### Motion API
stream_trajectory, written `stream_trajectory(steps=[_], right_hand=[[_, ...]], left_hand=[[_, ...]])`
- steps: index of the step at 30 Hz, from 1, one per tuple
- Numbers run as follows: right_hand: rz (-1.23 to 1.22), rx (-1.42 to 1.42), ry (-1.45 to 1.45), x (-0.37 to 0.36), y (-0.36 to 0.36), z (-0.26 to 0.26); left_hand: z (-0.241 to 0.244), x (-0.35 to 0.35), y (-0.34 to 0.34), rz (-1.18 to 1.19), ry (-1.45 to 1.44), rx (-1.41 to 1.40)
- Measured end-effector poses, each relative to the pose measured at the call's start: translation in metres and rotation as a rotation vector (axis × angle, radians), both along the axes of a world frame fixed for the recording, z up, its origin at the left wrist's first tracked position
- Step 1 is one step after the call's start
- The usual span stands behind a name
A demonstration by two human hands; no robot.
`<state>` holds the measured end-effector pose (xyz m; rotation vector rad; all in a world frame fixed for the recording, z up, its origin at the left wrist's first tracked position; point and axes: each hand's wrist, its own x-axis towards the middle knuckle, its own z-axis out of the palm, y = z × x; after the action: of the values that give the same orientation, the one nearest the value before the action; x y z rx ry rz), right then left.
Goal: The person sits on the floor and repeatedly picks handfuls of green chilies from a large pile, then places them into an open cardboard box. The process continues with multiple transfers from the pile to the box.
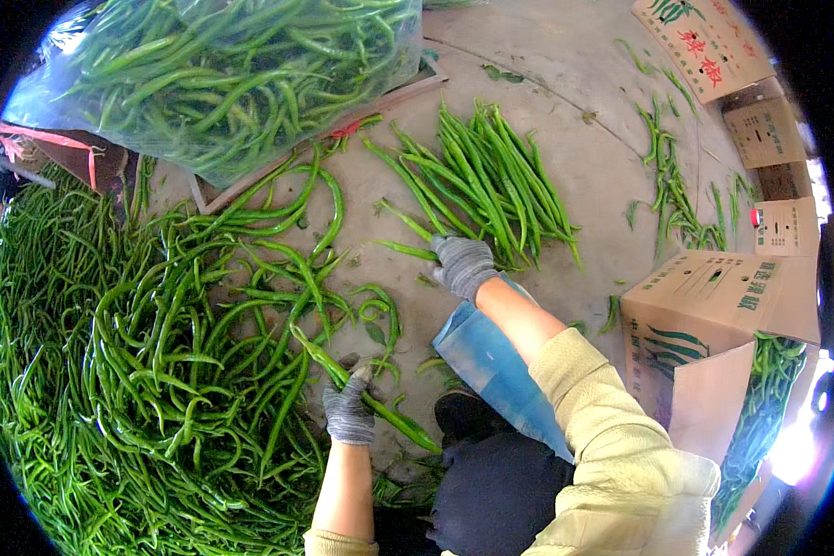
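My left hand [349,406], in a grey knit glove, is closed around a few long green chili peppers [406,424] that slant down to the right. My right hand [464,265], gloved the same way, grips a couple of green chili peppers [409,224] whose ends stick out to its left. It is at the lower edge of a neat, mostly parallel bundle of long green chili peppers [490,177] on the concrete floor. Left of my left hand spreads a large tangled heap of green chili peppers [174,361].
A clear plastic bag [250,76] full of chili peppers stands in a frame at upper left. Printed cardboard boxes [702,292] line the right side. Loose peppers [671,181] lie near them. A blue sheet [490,361] lies beneath my right forearm.
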<state>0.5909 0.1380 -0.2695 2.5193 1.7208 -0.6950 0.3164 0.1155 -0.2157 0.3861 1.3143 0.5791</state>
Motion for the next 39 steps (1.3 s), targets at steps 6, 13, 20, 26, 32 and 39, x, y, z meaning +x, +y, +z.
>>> stream_trajectory(steps=[6, 13, 20, 26, 32, 39], right_hand=[[-0.113, 0.087, 0.126, 0.003, 0.077, 0.036], [-0.249, 0.618, -0.062, 0.039, 0.079, -0.001], [-0.813, 0.524, -0.172, 0.179, 0.016, -0.005], [-0.766, 0.198, 0.272, 0.164, 0.017, -0.037], [-0.575, 0.038, 1.112, 0.121, 0.041, -0.014], [-0.596, 0.093, 1.342, 0.056, 0.037, -0.017]], left_hand=[[-0.011, 0.048, 0.031, -0.05, -0.123, 0.105], [-0.029, 0.107, 0.088, -0.049, -0.169, -0.021], [-0.082, 0.154, 0.111, 0.045, -0.209, -0.072], [-0.099, 0.187, 0.121, -0.059, -0.279, -0.037], [-0.101, 0.179, 0.132, -0.242, -0.282, 0.032], [-0.102, 0.171, 0.118, -0.303, -0.473, 0.241]])
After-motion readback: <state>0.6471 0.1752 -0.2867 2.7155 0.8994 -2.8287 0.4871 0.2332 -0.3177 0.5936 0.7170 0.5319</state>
